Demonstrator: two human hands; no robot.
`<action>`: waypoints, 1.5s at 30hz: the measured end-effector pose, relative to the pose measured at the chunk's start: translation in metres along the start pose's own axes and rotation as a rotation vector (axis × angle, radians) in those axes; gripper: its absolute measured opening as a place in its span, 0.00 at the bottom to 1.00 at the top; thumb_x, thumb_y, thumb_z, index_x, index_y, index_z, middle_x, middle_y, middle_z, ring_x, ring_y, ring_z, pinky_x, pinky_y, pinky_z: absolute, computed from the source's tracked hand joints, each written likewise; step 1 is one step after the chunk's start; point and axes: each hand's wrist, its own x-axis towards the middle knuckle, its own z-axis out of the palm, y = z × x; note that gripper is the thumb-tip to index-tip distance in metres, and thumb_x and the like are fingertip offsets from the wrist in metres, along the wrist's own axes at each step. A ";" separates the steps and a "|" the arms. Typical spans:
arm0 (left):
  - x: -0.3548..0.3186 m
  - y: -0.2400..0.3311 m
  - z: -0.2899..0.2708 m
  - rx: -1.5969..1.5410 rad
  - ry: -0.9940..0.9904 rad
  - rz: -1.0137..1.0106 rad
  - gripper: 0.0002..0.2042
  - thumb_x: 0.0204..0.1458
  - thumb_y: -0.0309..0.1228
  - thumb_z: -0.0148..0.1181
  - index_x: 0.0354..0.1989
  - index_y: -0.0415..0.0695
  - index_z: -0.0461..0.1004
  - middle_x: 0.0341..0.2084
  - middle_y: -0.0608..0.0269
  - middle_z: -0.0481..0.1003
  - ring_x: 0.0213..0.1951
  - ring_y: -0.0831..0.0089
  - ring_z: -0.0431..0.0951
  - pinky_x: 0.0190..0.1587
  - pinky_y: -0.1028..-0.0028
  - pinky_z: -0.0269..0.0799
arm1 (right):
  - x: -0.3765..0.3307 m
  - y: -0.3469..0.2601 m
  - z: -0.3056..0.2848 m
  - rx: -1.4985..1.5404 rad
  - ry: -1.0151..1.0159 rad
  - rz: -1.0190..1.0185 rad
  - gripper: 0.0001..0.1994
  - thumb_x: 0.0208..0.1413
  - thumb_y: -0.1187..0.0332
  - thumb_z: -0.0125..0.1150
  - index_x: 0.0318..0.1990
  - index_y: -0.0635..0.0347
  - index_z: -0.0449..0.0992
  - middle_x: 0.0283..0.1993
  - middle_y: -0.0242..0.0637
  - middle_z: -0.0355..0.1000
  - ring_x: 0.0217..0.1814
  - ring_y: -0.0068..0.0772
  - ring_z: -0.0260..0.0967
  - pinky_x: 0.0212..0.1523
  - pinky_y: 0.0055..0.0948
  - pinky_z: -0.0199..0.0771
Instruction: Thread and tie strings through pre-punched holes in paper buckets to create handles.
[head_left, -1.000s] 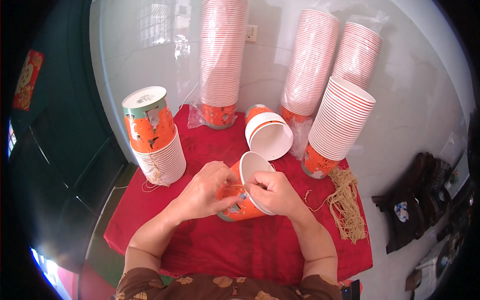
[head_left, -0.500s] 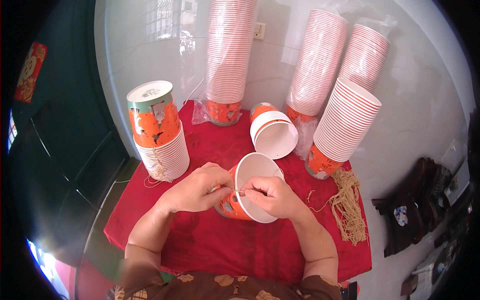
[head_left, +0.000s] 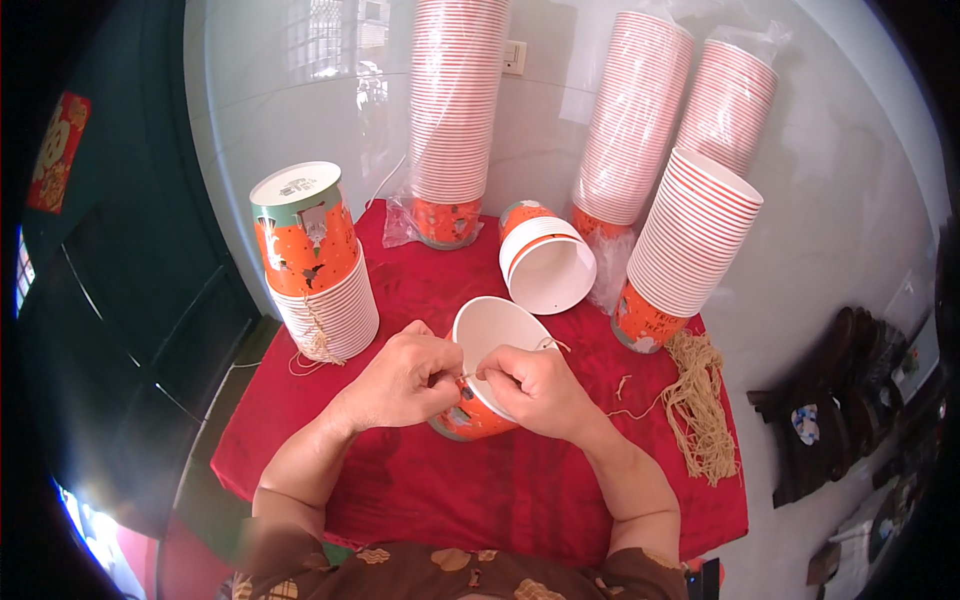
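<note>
An orange paper bucket [head_left: 500,325] with a white inside stands tilted on the red cloth in front of me. Both hands meet at its near rim. My left hand [head_left: 405,378] is closed in a pinch on the rim's left, on what looks like the end of a thin tan string. Opposite it, my right hand [head_left: 535,390] pinches the string too, its fingers partly over the bucket's mouth. A bit of string [head_left: 553,345] sticks out at the rim's far right side. The fingers hide most of the string between them.
A bundle of tan strings [head_left: 702,410] lies at the table's right. Nested buckets [head_left: 320,310] stand upside down at the left. Another bucket stack [head_left: 690,250] rises at the right, and tall plastic-wrapped stacks [head_left: 455,110] line the wall. Several buckets [head_left: 548,265] lie sideways behind my hands.
The bucket has tipped more upright, its mouth turning upward and away from me. My hands stay together at its rim, and the string end at the far right of the rim shows more.
</note>
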 end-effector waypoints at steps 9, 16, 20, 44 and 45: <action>0.001 -0.001 -0.004 -0.002 -0.028 -0.018 0.02 0.36 0.21 0.52 0.17 0.39 0.66 0.13 0.58 0.65 0.18 0.65 0.61 0.38 0.70 0.59 | 0.002 0.005 0.008 -0.031 0.018 -0.008 0.05 0.54 0.78 0.53 0.32 0.66 0.77 0.25 0.40 0.75 0.26 0.26 0.74 0.29 0.27 0.72; 0.004 -0.001 -0.008 -0.026 -0.057 -0.036 0.01 0.36 0.21 0.52 0.19 0.38 0.69 0.13 0.58 0.67 0.19 0.66 0.61 0.40 0.71 0.60 | 0.002 0.011 0.008 0.010 -0.010 -0.003 0.06 0.55 0.78 0.52 0.32 0.66 0.77 0.24 0.38 0.74 0.25 0.24 0.71 0.28 0.27 0.70; 0.003 -0.006 -0.011 -0.105 -0.047 -0.061 0.02 0.38 0.21 0.51 0.21 0.36 0.69 0.14 0.56 0.68 0.20 0.67 0.65 0.34 0.70 0.65 | 0.005 0.009 0.009 0.033 -0.034 0.032 0.06 0.55 0.78 0.52 0.32 0.66 0.77 0.25 0.38 0.74 0.26 0.23 0.70 0.29 0.26 0.70; 0.011 -0.063 -0.024 0.032 0.066 -0.771 0.34 0.61 0.58 0.44 0.36 0.30 0.76 0.25 0.46 0.77 0.31 0.59 0.80 0.36 0.65 0.72 | 0.003 0.010 0.010 -0.276 0.265 -0.357 0.07 0.45 0.79 0.63 0.28 0.61 0.70 0.17 0.39 0.66 0.16 0.37 0.67 0.18 0.30 0.64; 0.010 -0.066 -0.026 0.035 0.067 -0.770 0.34 0.61 0.58 0.44 0.36 0.30 0.76 0.25 0.46 0.77 0.31 0.59 0.80 0.36 0.65 0.72 | 0.005 0.012 0.010 -0.306 0.318 -0.415 0.07 0.44 0.80 0.64 0.28 0.62 0.70 0.18 0.39 0.66 0.16 0.37 0.66 0.17 0.31 0.63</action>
